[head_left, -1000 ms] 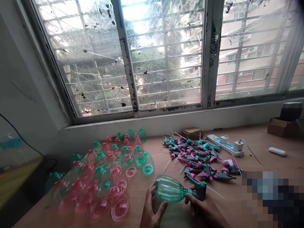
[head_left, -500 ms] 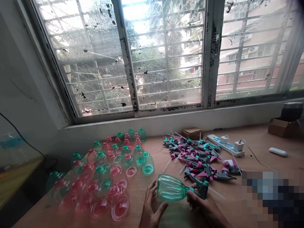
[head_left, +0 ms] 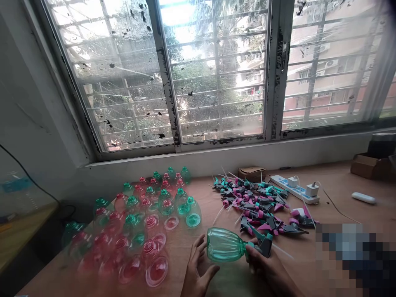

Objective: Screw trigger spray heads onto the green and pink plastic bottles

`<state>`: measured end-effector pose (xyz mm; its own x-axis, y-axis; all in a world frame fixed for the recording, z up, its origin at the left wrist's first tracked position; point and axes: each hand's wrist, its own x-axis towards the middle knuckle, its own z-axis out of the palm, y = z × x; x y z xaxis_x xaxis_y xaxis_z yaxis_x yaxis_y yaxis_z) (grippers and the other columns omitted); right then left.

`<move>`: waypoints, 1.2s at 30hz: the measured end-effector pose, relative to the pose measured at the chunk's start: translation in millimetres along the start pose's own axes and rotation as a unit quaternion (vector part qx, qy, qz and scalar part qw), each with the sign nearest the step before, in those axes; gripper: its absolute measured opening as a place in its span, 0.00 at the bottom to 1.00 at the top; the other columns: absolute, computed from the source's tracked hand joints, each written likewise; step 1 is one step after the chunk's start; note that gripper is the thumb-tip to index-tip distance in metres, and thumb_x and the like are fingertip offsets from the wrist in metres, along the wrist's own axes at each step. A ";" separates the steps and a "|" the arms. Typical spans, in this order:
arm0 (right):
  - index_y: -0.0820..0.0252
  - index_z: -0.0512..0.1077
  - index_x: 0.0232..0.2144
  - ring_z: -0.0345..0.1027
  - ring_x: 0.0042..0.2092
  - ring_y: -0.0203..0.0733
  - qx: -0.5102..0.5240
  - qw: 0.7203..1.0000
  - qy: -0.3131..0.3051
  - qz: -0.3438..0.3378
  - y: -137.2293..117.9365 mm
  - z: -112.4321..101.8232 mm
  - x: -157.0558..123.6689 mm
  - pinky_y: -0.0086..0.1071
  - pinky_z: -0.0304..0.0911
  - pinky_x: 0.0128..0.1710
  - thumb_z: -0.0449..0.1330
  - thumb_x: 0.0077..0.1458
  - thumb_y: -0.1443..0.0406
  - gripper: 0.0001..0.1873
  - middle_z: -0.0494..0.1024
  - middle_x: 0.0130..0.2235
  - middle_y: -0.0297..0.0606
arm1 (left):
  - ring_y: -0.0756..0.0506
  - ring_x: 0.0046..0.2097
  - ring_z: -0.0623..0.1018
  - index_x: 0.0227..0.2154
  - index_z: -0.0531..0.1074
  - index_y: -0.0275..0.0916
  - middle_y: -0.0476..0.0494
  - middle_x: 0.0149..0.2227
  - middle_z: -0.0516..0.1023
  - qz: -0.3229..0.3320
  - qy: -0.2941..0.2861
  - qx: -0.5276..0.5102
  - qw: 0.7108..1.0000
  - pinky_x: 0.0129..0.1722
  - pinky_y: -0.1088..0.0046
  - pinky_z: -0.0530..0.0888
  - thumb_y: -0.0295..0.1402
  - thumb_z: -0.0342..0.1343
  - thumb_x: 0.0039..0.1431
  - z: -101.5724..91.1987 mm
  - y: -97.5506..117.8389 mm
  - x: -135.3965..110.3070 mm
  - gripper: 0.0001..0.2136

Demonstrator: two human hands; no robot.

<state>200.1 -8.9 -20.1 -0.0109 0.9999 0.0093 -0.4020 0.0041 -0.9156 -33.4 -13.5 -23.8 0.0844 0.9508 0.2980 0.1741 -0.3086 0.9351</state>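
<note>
daylight glares through the window (head_left: 216,78), the left wall (head_left: 21,107) dim, the lower right pixelated

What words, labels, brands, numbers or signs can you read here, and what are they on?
No text can be read.
Power strip: blue markings, too small to read.
Clear bottle at far left: blue band, too blurred to tell any words.
Green bottle in the grip: no lettering visible.
Spray heads: no lettering I can make out.
</note>
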 end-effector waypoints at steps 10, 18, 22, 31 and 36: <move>0.58 0.73 0.34 0.65 0.22 0.38 -0.071 0.997 0.013 0.003 6.6 0.1 -3.1 0.31 0.59 0.23 0.73 0.38 0.47 0.27 0.77 0.23 0.31 | 0.34 0.61 0.71 0.53 0.71 0.41 0.35 0.63 0.67 -0.043 0.016 -0.101 0.994 0.59 0.59 0.70 0.45 0.61 0.57 1.8 2.2 0.7 0.23; 0.59 0.73 0.34 0.64 0.22 0.38 -0.066 0.998 0.002 -0.002 2.3 -0.6 -2.0 0.31 0.60 0.23 0.72 0.41 0.49 0.24 0.76 0.23 0.31 | 0.32 0.63 0.68 0.54 0.72 0.43 0.35 0.65 0.64 -0.002 0.012 -0.048 0.999 0.61 0.56 0.69 0.42 0.66 0.53 1.4 -1.3 -0.9 0.25; 0.59 0.75 0.37 0.71 0.29 0.44 -0.073 0.997 0.024 -0.014 11.3 -3.3 -1.4 0.33 0.64 0.27 0.74 0.38 0.49 0.28 0.80 0.29 0.36 | 0.32 0.59 0.73 0.53 0.71 0.41 0.33 0.64 0.66 -0.042 0.021 -0.109 0.993 0.56 0.55 0.73 0.47 0.60 0.58 3.5 3.6 -0.5 0.23; 0.57 0.72 0.32 0.62 0.19 0.37 -0.058 0.998 -0.001 -0.016 7.8 -2.9 3.3 0.30 0.58 0.20 0.71 0.42 0.48 0.23 0.76 0.22 0.31 | 0.33 0.64 0.67 0.53 0.72 0.43 0.37 0.67 0.61 -0.017 0.007 -0.050 0.999 0.61 0.60 0.69 0.42 0.66 0.52 0.2 -3.2 1.7 0.24; 0.58 0.76 0.35 0.67 0.25 0.40 -0.089 0.995 0.025 -0.021 11.0 -0.7 -2.8 0.32 0.62 0.24 0.73 0.39 0.51 0.24 0.78 0.26 0.33 | 0.34 0.59 0.74 0.56 0.67 0.40 0.34 0.61 0.69 -0.030 0.020 -0.078 0.996 0.58 0.58 0.72 0.45 0.61 0.57 3.5 2.1 0.2 0.27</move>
<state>196.4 -11.6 -30.5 0.0495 0.9982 0.0341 -0.2318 0.0447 -0.9717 -29.6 -14.1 -22.5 0.0398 0.9685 0.2456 0.0219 -0.2466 0.9689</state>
